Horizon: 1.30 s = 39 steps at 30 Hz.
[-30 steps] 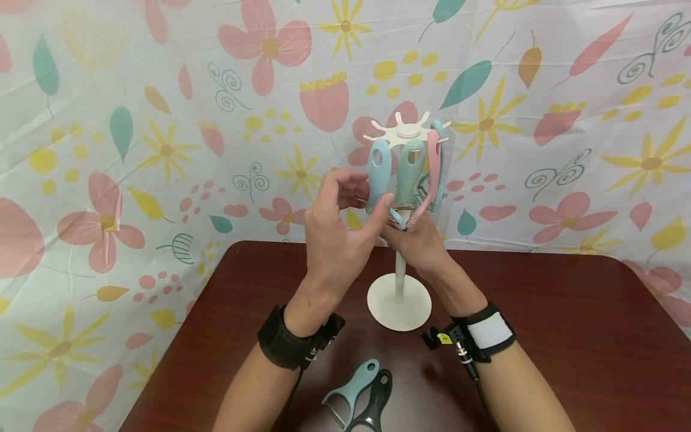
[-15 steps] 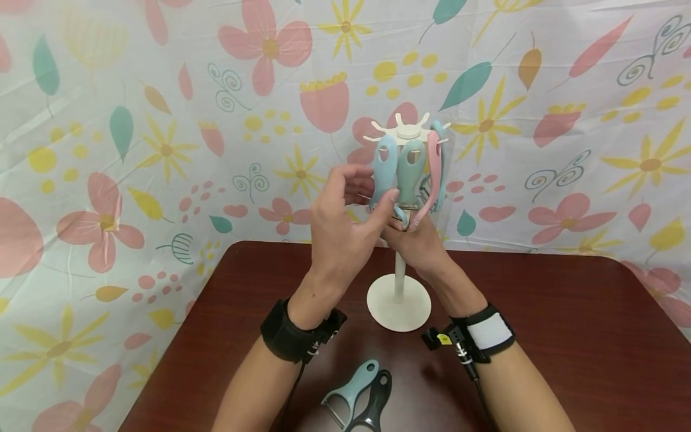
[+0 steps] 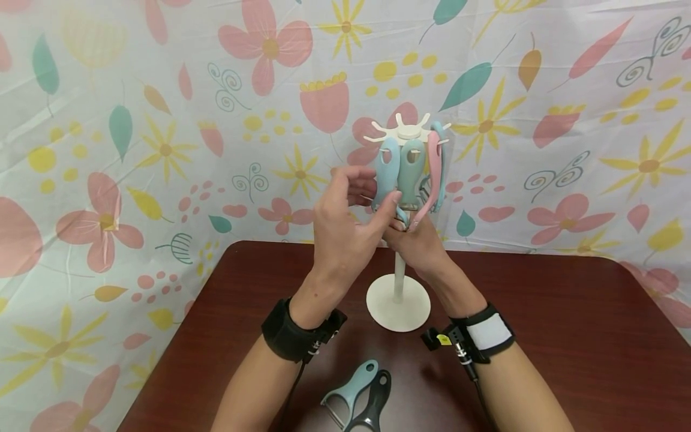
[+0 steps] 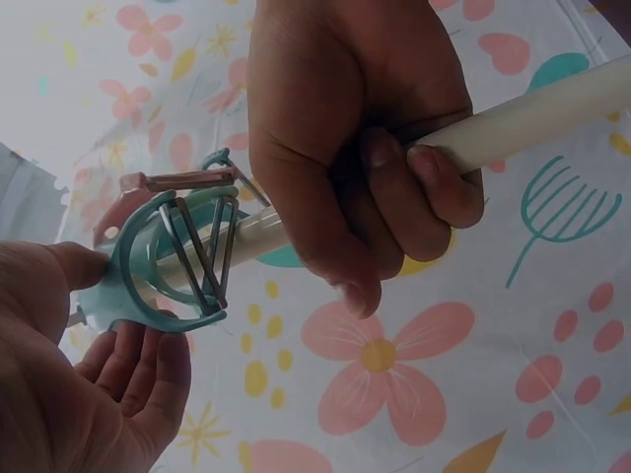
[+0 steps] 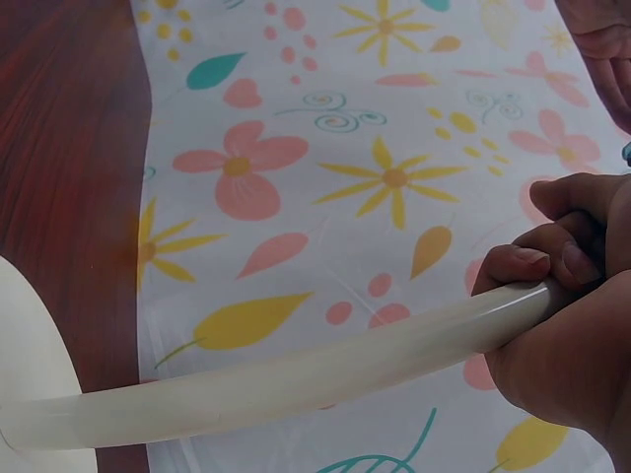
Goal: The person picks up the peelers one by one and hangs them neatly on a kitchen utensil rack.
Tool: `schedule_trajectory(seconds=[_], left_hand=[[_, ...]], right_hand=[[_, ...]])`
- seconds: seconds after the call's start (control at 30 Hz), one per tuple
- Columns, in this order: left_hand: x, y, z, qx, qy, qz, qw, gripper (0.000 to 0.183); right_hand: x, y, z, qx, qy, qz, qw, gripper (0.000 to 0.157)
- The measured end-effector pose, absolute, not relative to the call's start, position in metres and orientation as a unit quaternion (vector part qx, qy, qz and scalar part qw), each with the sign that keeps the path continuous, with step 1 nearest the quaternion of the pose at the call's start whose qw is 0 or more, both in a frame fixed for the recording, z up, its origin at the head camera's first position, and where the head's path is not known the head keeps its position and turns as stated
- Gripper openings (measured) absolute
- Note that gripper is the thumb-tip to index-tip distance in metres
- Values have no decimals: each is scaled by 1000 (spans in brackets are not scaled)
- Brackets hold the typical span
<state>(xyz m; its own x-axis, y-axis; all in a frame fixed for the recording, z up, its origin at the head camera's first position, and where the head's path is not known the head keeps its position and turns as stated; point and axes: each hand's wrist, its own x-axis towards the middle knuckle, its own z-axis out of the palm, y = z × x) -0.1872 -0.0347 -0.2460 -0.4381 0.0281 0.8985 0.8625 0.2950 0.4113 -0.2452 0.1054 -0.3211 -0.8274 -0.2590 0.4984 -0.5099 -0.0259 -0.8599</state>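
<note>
A white utensil stand (image 3: pixel 398 312) with hooked arms at its top stands upright on the table. My left hand (image 3: pixel 345 225) pinches a light blue peeler (image 3: pixel 387 165) by its lower handle, thumb on the near side. A hook tip shows at the hole in that peeler's handle. My right hand (image 3: pixel 421 243) grips the stand's pole (image 5: pixel 296 379) below the hanging tools, its fingers curled round it in the right wrist view. Beside the light blue peeler hang a green peeler (image 3: pixel 411 174), a pink peeler (image 3: pixel 434 165) and, partly hidden, a blue one (image 3: pixel 443 180).
On the dark red table (image 3: pixel 540 336), a teal peeler (image 3: pixel 353 384) and a black peeler (image 3: pixel 378 399) lie together near the front. A flower-patterned cloth (image 3: pixel 162 120) hangs behind the table. Several of the stand's other hooks (image 3: pixel 399 120) show at its top.
My left hand has moved slightly right with the light blue peeler, bringing its handle hole onto a hook beside the green peeler. The right hand has stayed on the pole.
</note>
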Motion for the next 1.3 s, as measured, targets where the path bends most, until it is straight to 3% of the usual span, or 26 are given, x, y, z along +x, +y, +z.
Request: schedule_trajectory(seconds=[0.97,1.3], left_hand=[[-188,-43,-256,-324,-703,-468,426,30],[-186,-48,-263,-295,-725,-457,421,27]], right_hand=[[-264,109,-343,308,-672,667,97,46],[-249,106,-323,313,-665,673,85,44]])
